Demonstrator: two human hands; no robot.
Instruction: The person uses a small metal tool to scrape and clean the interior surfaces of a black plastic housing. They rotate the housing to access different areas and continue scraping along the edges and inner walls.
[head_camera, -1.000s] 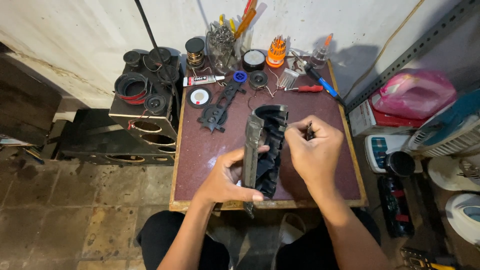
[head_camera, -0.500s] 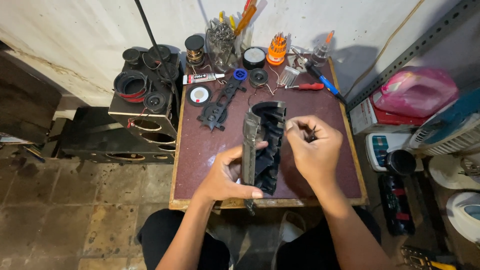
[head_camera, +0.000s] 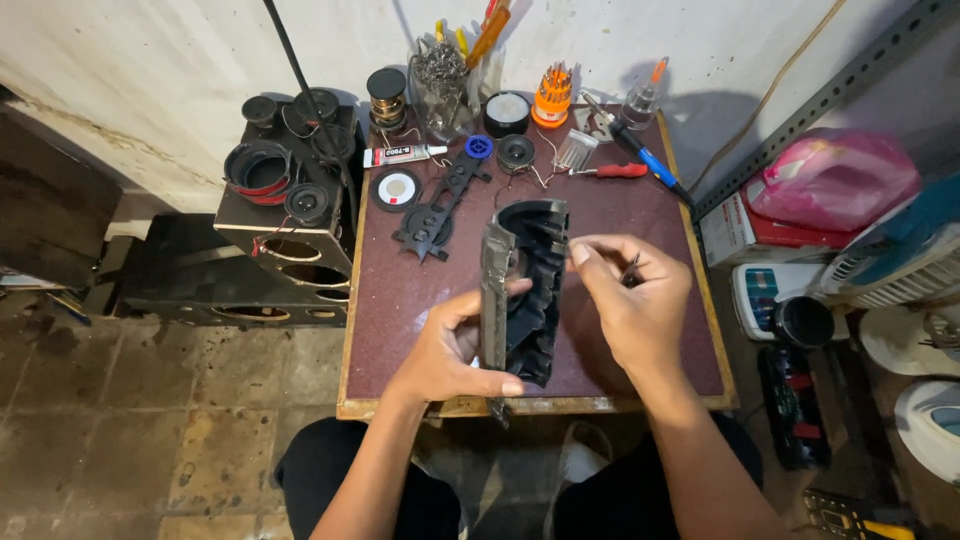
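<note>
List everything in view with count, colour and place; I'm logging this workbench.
Black ribbed plastic housing: one, black, held over the table centre.
Table: one, maroon top.
Red-handled screwdriver: one, table rear.
Glue tube: one, white and red, table rear left.
Orange bit holder: one, table rear.
Speaker cabinet: one, black, left of the table.
Pink bag: one, right shelf.
Left hand: grips the housing's lower part.
Right hand: at the housing's right side, holding a small dark item.

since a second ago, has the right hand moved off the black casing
Yes. The right hand has drifted slightly right, toward the table's right edge; only its fingertips meet the black casing.
</note>
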